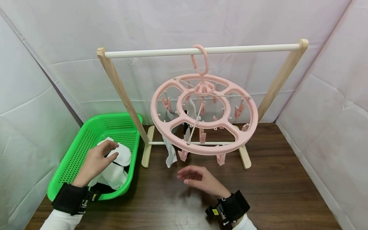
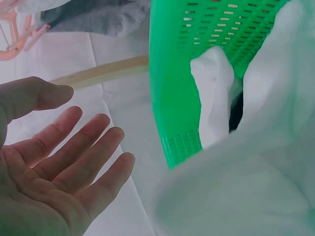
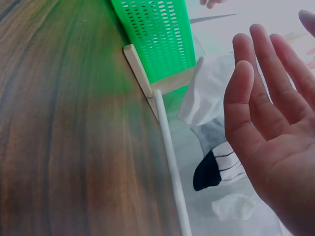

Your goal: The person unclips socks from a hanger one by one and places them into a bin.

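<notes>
Nearest: two white sleeves, (image 1: pixel 61 220) each ending at a black wrist strap (image 1: pixel 70 198). Left hand (image 1: pixel 95 163) over the basket, thumb apart from loosely bent fingers, nothing held. Right hand (image 1: pixel 202 181) above the table (image 1: pixel 281 179), near the ring's front edge; palm cupped, also bare of any load. Hands well apart.

Green plastic basket (image 1: pixel 67 169) on the left, mesh-walled; white socks (image 1: pixel 113 175) heaped inside, black patches among them.

Beyond the right hand: round pink clip hanger (image 1: pixel 219 124), its hook (image 1: pixel 205 60) over the white crossbar (image 1: pixel 253 49). A few socks already hang on its left side, one white (image 1: pixel 170 151), another striped with a dark toe (image 3: pixel 206 171). Front clip (image 1: pixel 220 158) bears nothing. Wooden uprights (image 1: pixel 277 80) carry the bar; pale cloth backdrop (image 1: pixel 143 25) behind.

Risks, in my judgement: overlapping pieces could drag one another out of the basket; a tug on a clip could swing or tip the ring, as it has one hook only; a shallow bite could let a sock drop.

Unclear: whether the black patches are separate socks; how the hanging ones are clipped, being behind the ring; their count. Left wrist view: blurred pale cloth covers the lower right, unidentifiable. Right wrist view: hand cut off at the edge.
</notes>
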{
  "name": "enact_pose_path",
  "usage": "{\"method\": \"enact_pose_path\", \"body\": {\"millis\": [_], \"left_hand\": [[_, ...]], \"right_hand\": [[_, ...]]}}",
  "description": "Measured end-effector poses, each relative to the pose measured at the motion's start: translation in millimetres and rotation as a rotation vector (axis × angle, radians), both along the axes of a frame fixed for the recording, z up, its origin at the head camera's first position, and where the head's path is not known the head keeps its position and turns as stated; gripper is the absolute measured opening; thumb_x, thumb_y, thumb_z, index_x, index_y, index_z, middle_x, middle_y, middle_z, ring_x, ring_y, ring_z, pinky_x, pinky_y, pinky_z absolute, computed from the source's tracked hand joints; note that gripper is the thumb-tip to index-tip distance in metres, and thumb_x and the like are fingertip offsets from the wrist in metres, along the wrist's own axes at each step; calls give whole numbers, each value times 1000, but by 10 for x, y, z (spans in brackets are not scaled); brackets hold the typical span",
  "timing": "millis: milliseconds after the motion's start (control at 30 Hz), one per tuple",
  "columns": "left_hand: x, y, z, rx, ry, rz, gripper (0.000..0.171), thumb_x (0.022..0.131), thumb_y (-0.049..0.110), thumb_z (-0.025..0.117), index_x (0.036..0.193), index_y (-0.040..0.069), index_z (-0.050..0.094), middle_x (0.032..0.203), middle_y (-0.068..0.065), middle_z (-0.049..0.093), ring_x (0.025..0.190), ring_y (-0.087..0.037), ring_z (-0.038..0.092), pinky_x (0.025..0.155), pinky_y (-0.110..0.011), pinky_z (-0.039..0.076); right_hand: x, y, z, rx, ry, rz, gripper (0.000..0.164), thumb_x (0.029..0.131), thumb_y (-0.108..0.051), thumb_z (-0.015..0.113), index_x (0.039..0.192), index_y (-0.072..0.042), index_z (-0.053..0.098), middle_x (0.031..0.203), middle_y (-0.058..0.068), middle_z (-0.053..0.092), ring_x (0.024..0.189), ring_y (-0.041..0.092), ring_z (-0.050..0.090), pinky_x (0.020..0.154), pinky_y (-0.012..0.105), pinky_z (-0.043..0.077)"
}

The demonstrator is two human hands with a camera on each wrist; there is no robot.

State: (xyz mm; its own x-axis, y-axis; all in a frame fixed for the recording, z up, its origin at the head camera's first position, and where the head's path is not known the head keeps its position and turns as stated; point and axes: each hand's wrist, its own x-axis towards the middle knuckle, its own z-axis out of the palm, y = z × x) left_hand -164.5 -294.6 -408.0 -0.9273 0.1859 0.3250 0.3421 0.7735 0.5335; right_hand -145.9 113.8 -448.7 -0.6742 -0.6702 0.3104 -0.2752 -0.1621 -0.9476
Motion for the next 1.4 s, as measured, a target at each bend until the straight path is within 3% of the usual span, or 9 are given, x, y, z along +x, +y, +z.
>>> {"method": "enact_pose_path", "body": {"millis": [200, 333, 500, 700, 767, 900, 1100, 1200, 1400], "left_hand": [[283, 427, 495, 66, 38, -34, 23, 87, -1, 68, 109, 3, 63, 109, -17, 65, 105, -37, 61, 84, -36, 51], [354, 558, 588, 27, 78, -27, 22, 83, -7, 70, 103, 1, 65, 103, -16, 67, 98, -36, 65, 77, -37, 53], [408, 601, 575, 12, 93, -51, 24, 82, -7, 71, 103, 2, 65, 103, -14, 68, 94, -34, 66, 72, -37, 54], [463, 640, 492, 26, 131, -110, 26, 83, -6, 70, 107, 3, 66, 102, -10, 67, 92, -32, 65, 73, -40, 52], [464, 639, 414, 59, 143, -139, 26, 85, -2, 70, 109, 6, 66, 104, -7, 67, 94, -27, 64, 76, -37, 51], [534, 709, 401, 63, 102, -162, 27, 87, 0, 69, 113, 7, 66, 111, -8, 66, 101, -27, 63, 86, -38, 50], [636, 839, 488, -2, 49, -150, 29, 85, -5, 70, 111, 5, 66, 112, -10, 66, 103, -29, 63, 87, -37, 50], [656, 841, 456, -15, 49, -156, 29, 84, -5, 71, 111, 6, 66, 110, -7, 66, 99, -27, 63, 83, -35, 51], [665, 852, 418, -30, 57, -165, 28, 80, -6, 73, 105, 6, 68, 102, -6, 68, 86, -25, 64, 72, -34, 52]], "right_hand": [[-88, -63, 95, 19, 22, -19, 34, 93, -1, 61, 127, 4, 57, 115, 18, 64, 104, 40, 59, 85, 35, 51], [-134, -134, 161, -7, 39, -5, 36, 94, 0, 60, 129, 5, 55, 120, 21, 62, 107, 39, 59, 88, 38, 50], [-161, -215, 245, -32, 28, 19, 43, 95, 0, 59, 135, 8, 47, 132, 27, 51, 114, 36, 54, 92, 41, 48], [-207, -280, 319, 0, 49, -51, 51, 94, 0, 61, 140, 7, 41, 135, 25, 47, 114, 29, 55, 88, 37, 49], [-220, -288, 333, 3, 43, -74, 55, 94, 0, 61, 144, 3, 38, 138, 23, 46, 111, 30, 55, 86, 36, 49], [-256, -290, 357, -2, 61, -127, 62, 92, 2, 61, 147, 1, 33, 140, 26, 42, 114, 38, 52, 84, 37, 50], [-282, -279, 423, 6, 29, -180, 69, 92, 0, 62, 151, -1, 26, 150, 20, 32, 135, 31, 37, 104, 36, 39], [-310, -299, 436, 20, 76, -198, 68, 91, -1, 63, 150, -3, 29, 150, 14, 33, 136, 26, 34, 109, 39, 30], [-325, -393, 537, 68, 169, -243, 64, 89, 3, 65, 146, 0, 35, 146, 12, 40, 132, 23, 36, 108, 39, 29]]}}
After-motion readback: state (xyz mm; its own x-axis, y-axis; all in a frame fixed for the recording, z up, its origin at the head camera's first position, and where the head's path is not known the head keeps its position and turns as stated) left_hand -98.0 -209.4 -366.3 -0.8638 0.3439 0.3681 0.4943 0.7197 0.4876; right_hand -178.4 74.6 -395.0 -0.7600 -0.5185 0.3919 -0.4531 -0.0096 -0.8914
